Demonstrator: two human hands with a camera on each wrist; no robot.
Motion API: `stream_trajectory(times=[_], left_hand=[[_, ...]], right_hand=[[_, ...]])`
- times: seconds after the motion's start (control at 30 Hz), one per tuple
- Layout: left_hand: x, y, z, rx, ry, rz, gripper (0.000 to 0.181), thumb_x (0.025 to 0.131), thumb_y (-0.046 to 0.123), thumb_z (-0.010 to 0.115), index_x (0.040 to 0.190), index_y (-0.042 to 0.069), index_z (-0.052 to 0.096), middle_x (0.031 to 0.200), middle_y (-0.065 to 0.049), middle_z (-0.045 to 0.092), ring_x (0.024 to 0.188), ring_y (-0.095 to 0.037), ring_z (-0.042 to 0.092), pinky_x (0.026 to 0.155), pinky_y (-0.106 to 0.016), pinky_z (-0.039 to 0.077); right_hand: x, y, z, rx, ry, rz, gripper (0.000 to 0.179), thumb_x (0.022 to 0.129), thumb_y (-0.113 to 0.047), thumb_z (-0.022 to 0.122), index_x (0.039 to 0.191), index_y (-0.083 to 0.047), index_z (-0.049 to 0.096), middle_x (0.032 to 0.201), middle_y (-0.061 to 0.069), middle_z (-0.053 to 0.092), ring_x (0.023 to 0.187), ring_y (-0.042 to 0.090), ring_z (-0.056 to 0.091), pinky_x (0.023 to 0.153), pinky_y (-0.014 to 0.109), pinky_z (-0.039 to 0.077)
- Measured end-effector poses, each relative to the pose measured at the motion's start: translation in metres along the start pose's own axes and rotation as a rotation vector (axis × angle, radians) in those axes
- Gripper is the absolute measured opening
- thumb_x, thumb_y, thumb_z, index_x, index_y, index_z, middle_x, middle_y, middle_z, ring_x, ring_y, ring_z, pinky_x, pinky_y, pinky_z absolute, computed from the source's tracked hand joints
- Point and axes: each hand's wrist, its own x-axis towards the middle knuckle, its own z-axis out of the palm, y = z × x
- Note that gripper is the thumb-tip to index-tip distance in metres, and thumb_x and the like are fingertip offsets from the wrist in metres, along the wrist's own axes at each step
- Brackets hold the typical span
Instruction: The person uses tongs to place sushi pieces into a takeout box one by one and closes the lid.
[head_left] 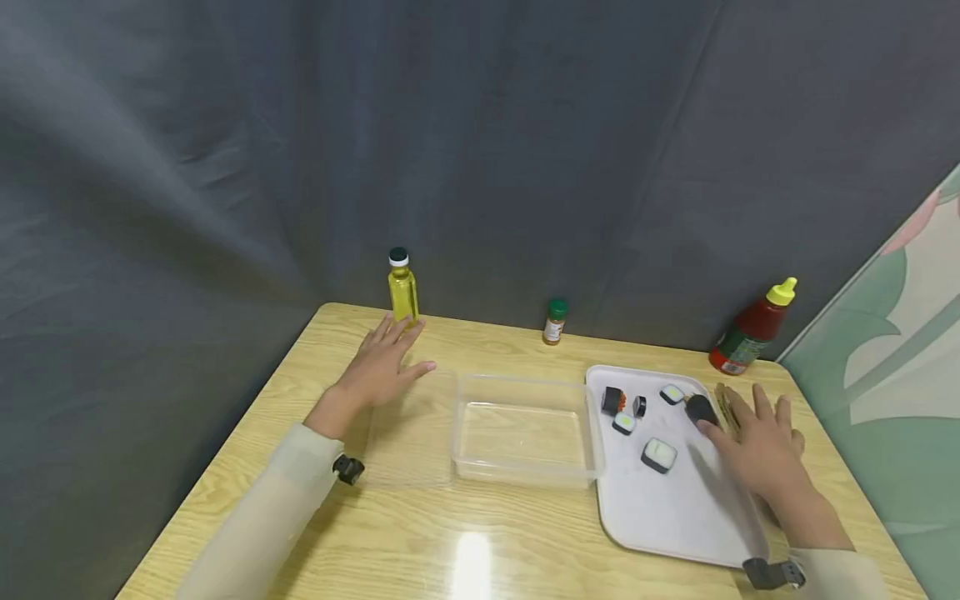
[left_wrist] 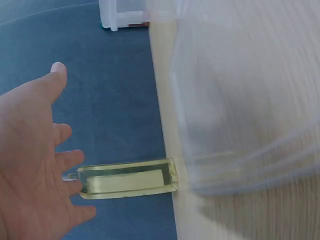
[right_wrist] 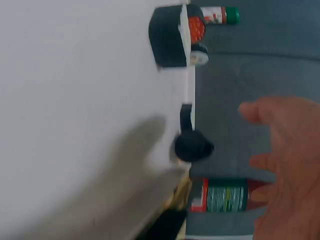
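Note:
My left hand (head_left: 382, 371) hovers with fingers spread over a flat clear plastic lid (head_left: 412, 454); nothing is in its grasp. Beyond its fingertips stands a bottle of yellow oil (head_left: 402, 292) with a black cap. My right hand (head_left: 765, 458), fingers apart and holding nothing, is over the right edge of a white tray (head_left: 667, 521). A dark sushi piece (head_left: 701, 409) lies near its thumb. Other sushi on the tray includes a white-topped piece (head_left: 659, 455) and a black-wrapped roll with orange filling (head_left: 612, 401). Left of the tray sits a clear plastic container (head_left: 517, 477).
A small spice jar (head_left: 555, 322) with a green lid stands at the table's back edge. At the back right is a red sauce bottle (head_left: 750, 333) with a yellow cap. A dark curtain (head_left: 480, 150) hangs behind the wooden table (head_left: 390, 542).

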Motion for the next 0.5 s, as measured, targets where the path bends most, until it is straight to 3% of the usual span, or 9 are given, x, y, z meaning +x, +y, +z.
stream_trajectory(times=[0.1, 0.17, 0.23, 0.3, 0.37, 0.5], left_hand=[[0.000, 0.007, -0.001, -0.058, -0.012, -0.023, 0.085, 0.106, 0.068, 0.043, 0.172, 0.022, 0.015, 0.178, -0.014, 0.021, 0.166, -0.042, 0.010, 0.131, -0.065, 0.017], [-0.002, 0.013, -0.004, -0.105, -0.032, -0.052, 0.084, 0.106, 0.067, 0.044, 0.172, 0.023, 0.017, 0.171, -0.015, 0.036, 0.160, -0.041, 0.032, 0.126, -0.063, 0.030], [-0.003, 0.019, -0.007, -0.158, -0.070, -0.084, 0.080, 0.107, 0.065, 0.047, 0.171, 0.022, 0.024, 0.156, -0.015, 0.055, 0.142, -0.037, 0.055, 0.114, -0.058, 0.046], [-0.004, 0.026, -0.011, -0.201, -0.109, -0.098, 0.075, 0.107, 0.061, 0.050, 0.167, 0.018, 0.034, 0.137, -0.014, 0.068, 0.118, -0.030, 0.069, 0.097, -0.049, 0.056], [-0.003, 0.033, -0.014, -0.237, -0.135, -0.102, 0.069, 0.108, 0.056, 0.053, 0.162, 0.014, 0.044, 0.120, -0.010, 0.072, 0.099, -0.022, 0.069, 0.084, -0.041, 0.056], [0.001, 0.047, -0.017, -0.327, -0.144, -0.091, 0.061, 0.108, 0.048, 0.057, 0.156, 0.010, 0.052, 0.111, -0.011, 0.073, 0.087, -0.018, 0.064, 0.076, -0.035, 0.053]], right_hand=[[-0.005, 0.018, -0.008, -0.027, 0.000, 0.071, 0.084, 0.107, -0.054, 0.049, 0.161, 0.008, 0.026, 0.158, 0.050, 0.017, 0.144, 0.074, 0.013, 0.100, 0.088, 0.025], [-0.009, 0.030, -0.013, -0.053, -0.029, 0.139, 0.084, 0.107, -0.052, 0.049, 0.158, 0.011, 0.028, 0.147, 0.053, 0.027, 0.133, 0.074, 0.026, 0.097, 0.083, 0.032], [-0.012, 0.041, -0.015, -0.076, -0.087, 0.195, 0.085, 0.107, -0.052, 0.049, 0.154, 0.016, 0.030, 0.137, 0.056, 0.035, 0.123, 0.075, 0.032, 0.095, 0.080, 0.036], [-0.015, 0.049, -0.016, -0.075, -0.174, 0.252, 0.089, 0.106, -0.054, 0.051, 0.150, 0.020, 0.030, 0.132, 0.056, 0.037, 0.119, 0.074, 0.035, 0.096, 0.078, 0.037], [-0.016, 0.055, -0.015, -0.051, -0.254, 0.279, 0.095, 0.104, -0.056, 0.055, 0.146, 0.025, 0.028, 0.132, 0.057, 0.037, 0.121, 0.075, 0.035, 0.100, 0.078, 0.038], [-0.016, 0.061, -0.011, 0.051, -0.301, 0.287, 0.109, 0.098, -0.044, 0.068, 0.151, 0.029, 0.007, 0.137, 0.062, 0.027, 0.126, 0.077, 0.033, 0.104, 0.079, 0.040]])
